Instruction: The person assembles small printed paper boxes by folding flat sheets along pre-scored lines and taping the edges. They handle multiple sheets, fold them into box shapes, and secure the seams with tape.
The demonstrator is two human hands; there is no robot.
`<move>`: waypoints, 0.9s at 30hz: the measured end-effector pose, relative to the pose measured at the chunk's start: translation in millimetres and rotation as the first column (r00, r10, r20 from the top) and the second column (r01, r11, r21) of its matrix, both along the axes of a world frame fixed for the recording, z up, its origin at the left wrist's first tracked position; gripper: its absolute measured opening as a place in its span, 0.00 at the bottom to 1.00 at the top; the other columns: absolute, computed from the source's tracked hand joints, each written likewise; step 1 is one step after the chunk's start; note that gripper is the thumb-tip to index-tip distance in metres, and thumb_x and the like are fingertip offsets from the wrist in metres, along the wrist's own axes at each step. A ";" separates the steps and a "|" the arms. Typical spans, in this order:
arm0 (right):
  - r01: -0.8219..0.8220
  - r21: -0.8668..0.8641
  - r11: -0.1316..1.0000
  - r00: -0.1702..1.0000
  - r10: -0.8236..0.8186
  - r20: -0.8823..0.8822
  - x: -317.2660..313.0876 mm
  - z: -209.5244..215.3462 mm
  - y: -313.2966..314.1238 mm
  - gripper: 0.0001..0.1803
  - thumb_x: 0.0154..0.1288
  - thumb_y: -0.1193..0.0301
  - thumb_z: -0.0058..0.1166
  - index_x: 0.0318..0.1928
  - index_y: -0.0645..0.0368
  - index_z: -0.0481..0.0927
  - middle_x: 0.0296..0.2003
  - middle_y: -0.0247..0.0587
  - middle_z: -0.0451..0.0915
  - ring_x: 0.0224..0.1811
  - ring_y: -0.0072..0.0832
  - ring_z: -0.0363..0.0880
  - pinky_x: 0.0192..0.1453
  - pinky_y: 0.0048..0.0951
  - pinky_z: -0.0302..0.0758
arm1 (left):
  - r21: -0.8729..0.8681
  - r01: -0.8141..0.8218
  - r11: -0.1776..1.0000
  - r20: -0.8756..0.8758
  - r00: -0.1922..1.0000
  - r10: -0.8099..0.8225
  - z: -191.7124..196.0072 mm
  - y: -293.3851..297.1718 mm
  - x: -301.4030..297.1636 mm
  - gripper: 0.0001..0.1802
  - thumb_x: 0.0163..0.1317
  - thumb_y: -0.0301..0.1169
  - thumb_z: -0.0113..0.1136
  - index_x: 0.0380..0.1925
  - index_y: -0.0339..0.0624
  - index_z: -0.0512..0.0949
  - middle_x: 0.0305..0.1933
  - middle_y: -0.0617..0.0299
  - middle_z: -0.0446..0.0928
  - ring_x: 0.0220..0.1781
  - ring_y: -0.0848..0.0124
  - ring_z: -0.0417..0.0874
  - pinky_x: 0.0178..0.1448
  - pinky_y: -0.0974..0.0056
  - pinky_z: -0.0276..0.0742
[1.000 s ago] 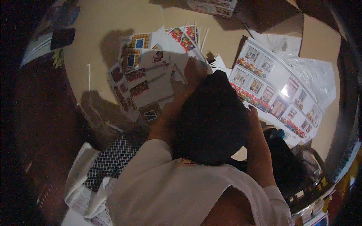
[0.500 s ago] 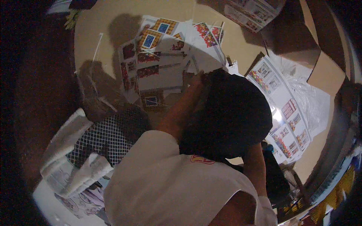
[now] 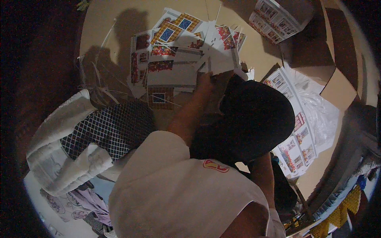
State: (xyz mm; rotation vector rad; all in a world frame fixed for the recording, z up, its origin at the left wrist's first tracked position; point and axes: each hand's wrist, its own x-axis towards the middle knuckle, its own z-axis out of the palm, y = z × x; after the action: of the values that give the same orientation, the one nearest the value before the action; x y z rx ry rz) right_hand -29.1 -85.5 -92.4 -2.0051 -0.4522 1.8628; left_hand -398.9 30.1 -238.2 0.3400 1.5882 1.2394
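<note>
My left arm, in a white sleeve, reaches forward over the table. My left hand (image 3: 204,80) is at the near edge of loose white paper pieces (image 3: 223,55); its fingers are too dark and blurred to show a grip. Beside it lies a pile of printed sheets (image 3: 180,65) with red, orange and blue pictures. A large rounded black cloth shape (image 3: 258,119), perhaps my clothed leg, fills the middle. My right forearm (image 3: 262,174) goes up behind this shape, which hides my right hand and whatever it touches.
On the right lies a stack of printed sheets (image 3: 301,135) beside clear plastic wrap (image 3: 323,119). An open cardboard box (image 3: 339,85) stands at the far right, with more printed sheets (image 3: 274,22) by it. Thin pale strips and a white-and-dark checked cloth (image 3: 107,129) are at left.
The whole view has shifted a little, with the sheets sitting further right. My left hand has stayed near the paper pieces; my right hand remains hidden.
</note>
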 end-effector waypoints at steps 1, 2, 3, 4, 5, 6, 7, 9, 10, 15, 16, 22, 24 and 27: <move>-0.010 0.000 1.000 1.000 0.010 -0.006 -1.1 1.1 -0.2 0.22 0.64 0.60 0.56 0.53 0.60 0.72 0.39 0.44 0.80 0.40 0.36 0.81 0.48 0.36 0.77 | -0.182 -0.161 0.970 0.462 0.857 0.229 10.2 4.6 -2.8 0.15 0.58 0.30 0.57 0.42 0.31 0.79 0.42 0.49 0.80 0.41 0.55 0.80 0.46 0.54 0.75; -0.007 0.003 1.000 1.000 0.007 0.003 -0.1 1.6 -0.2 0.22 0.64 0.61 0.56 0.53 0.60 0.72 0.39 0.44 0.80 0.40 0.36 0.81 0.48 0.36 0.77 | -0.084 0.069 0.994 0.106 0.993 -0.060 28.6 5.3 -1.0 0.15 0.59 0.30 0.57 0.43 0.31 0.78 0.42 0.49 0.80 0.41 0.55 0.80 0.46 0.55 0.75; 0.000 0.012 1.000 1.000 0.000 0.012 1.4 1.3 -0.7 0.22 0.64 0.61 0.56 0.53 0.60 0.72 0.39 0.44 0.80 0.40 0.36 0.81 0.48 0.36 0.77 | -0.073 0.320 0.945 -0.281 0.902 -0.327 54.2 0.3 0.8 0.15 0.60 0.30 0.56 0.44 0.31 0.78 0.42 0.49 0.80 0.41 0.55 0.80 0.46 0.55 0.75; -0.006 0.014 1.000 1.000 0.006 0.011 0.0 1.8 -1.4 0.22 0.64 0.61 0.56 0.52 0.60 0.72 0.39 0.44 0.80 0.40 0.36 0.81 0.48 0.36 0.77 | -0.162 0.516 0.841 -0.623 0.608 -0.493 69.5 -6.7 -3.4 0.15 0.60 0.30 0.55 0.44 0.32 0.78 0.43 0.49 0.80 0.41 0.54 0.80 0.46 0.55 0.74; -0.011 0.017 1.000 1.000 0.011 0.010 -1.0 2.4 -2.2 0.22 0.64 0.61 0.55 0.52 0.60 0.72 0.39 0.44 0.80 0.40 0.36 0.81 0.48 0.36 0.77 | -0.105 0.529 0.842 -0.595 0.645 -0.479 65.8 -9.3 -5.6 0.14 0.61 0.30 0.55 0.44 0.33 0.78 0.42 0.50 0.80 0.40 0.54 0.80 0.45 0.55 0.75; -0.014 0.019 1.000 1.000 0.014 0.010 -1.2 3.0 -2.4 0.22 0.64 0.61 0.55 0.52 0.60 0.72 0.39 0.44 0.80 0.40 0.36 0.81 0.48 0.36 0.77 | -0.045 0.540 0.840 -0.563 0.681 -0.468 59.9 -12.4 -6.5 0.14 0.61 0.30 0.54 0.45 0.34 0.77 0.41 0.51 0.79 0.38 0.55 0.80 0.43 0.55 0.75; -0.022 0.018 1.000 1.000 0.022 0.009 -2.9 4.9 -2.5 0.22 0.64 0.61 0.55 0.52 0.60 0.72 0.39 0.44 0.80 0.40 0.36 0.81 0.48 0.36 0.77 | 0.012 0.543 0.839 -0.530 0.715 -0.456 52.9 -16.7 -8.8 0.13 0.62 0.29 0.53 0.45 0.36 0.77 0.40 0.52 0.79 0.37 0.55 0.81 0.42 0.55 0.75; -0.030 0.021 0.999 1.000 0.030 0.004 -5.4 6.2 -2.9 0.21 0.64 0.61 0.55 0.52 0.60 0.72 0.39 0.44 0.80 0.40 0.36 0.81 0.48 0.36 0.77 | 0.070 0.325 0.943 -0.140 0.939 -0.314 38.7 -14.2 -12.4 0.13 0.62 0.29 0.52 0.46 0.37 0.76 0.38 0.53 0.78 0.35 0.56 0.80 0.39 0.55 0.76; -0.040 0.024 0.999 0.999 0.040 0.004 -5.8 7.3 -3.2 0.21 0.64 0.61 0.55 0.52 0.60 0.72 0.39 0.44 0.80 0.40 0.36 0.81 0.48 0.36 0.77 | 0.061 0.202 0.977 0.072 0.976 -0.207 29.0 -10.4 -13.6 0.13 0.62 0.29 0.51 0.46 0.37 0.75 0.38 0.53 0.78 0.35 0.57 0.80 0.38 0.54 0.76; -0.048 0.032 0.998 0.999 0.047 0.020 -3.9 9.6 -6.8 0.21 0.64 0.61 0.55 0.52 0.60 0.72 0.39 0.44 0.81 0.40 0.36 0.81 0.47 0.36 0.77 | -0.143 -0.095 0.985 0.565 0.809 0.160 19.1 -1.4 -8.2 0.14 0.63 0.28 0.49 0.49 0.38 0.72 0.38 0.53 0.77 0.33 0.60 0.80 0.35 0.54 0.76; -0.051 0.031 0.998 0.998 0.050 0.024 -3.7 11.0 -7.5 0.21 0.64 0.61 0.55 0.51 0.60 0.72 0.39 0.44 0.81 0.40 0.36 0.81 0.47 0.36 0.77 | -0.162 -0.086 0.983 0.529 0.833 0.160 20.4 -2.5 -6.2 0.15 0.64 0.28 0.49 0.49 0.37 0.72 0.39 0.53 0.77 0.33 0.60 0.80 0.35 0.54 0.77; -0.082 0.018 0.996 0.996 0.082 0.020 -6.6 14.9 -10.6 0.20 0.64 0.61 0.55 0.51 0.60 0.73 0.39 0.44 0.81 0.40 0.36 0.81 0.47 0.36 0.77 | -0.106 -0.148 0.983 0.498 0.848 0.182 -12.7 -30.1 -19.5 0.15 0.63 0.31 0.50 0.49 0.38 0.73 0.41 0.52 0.77 0.37 0.60 0.80 0.39 0.55 0.77; -0.085 0.015 0.996 0.996 0.084 0.027 -5.8 15.2 -10.8 0.20 0.64 0.61 0.55 0.51 0.60 0.73 0.39 0.44 0.81 0.40 0.36 0.81 0.47 0.36 0.77 | -0.157 -0.165 0.974 0.428 0.877 0.218 -18.3 -44.8 -26.1 0.15 0.63 0.32 0.50 0.49 0.38 0.73 0.41 0.52 0.77 0.37 0.60 0.80 0.40 0.56 0.77; -0.095 0.006 0.995 0.995 0.095 0.032 -5.4 16.3 -12.1 0.20 0.64 0.61 0.55 0.50 0.60 0.73 0.39 0.44 0.81 0.40 0.36 0.81 0.47 0.36 0.77 | -0.222 -0.192 0.956 0.335 0.905 0.260 -26.3 -65.6 -35.7 0.15 0.63 0.33 0.51 0.48 0.38 0.73 0.41 0.52 0.77 0.38 0.59 0.80 0.42 0.56 0.77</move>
State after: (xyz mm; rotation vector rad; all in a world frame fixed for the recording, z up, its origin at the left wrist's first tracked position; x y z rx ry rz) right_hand -34.5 -97.7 -76.1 -2.0434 -0.5716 1.8841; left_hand -434.6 -35.6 -264.4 -0.1926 1.4309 1.2342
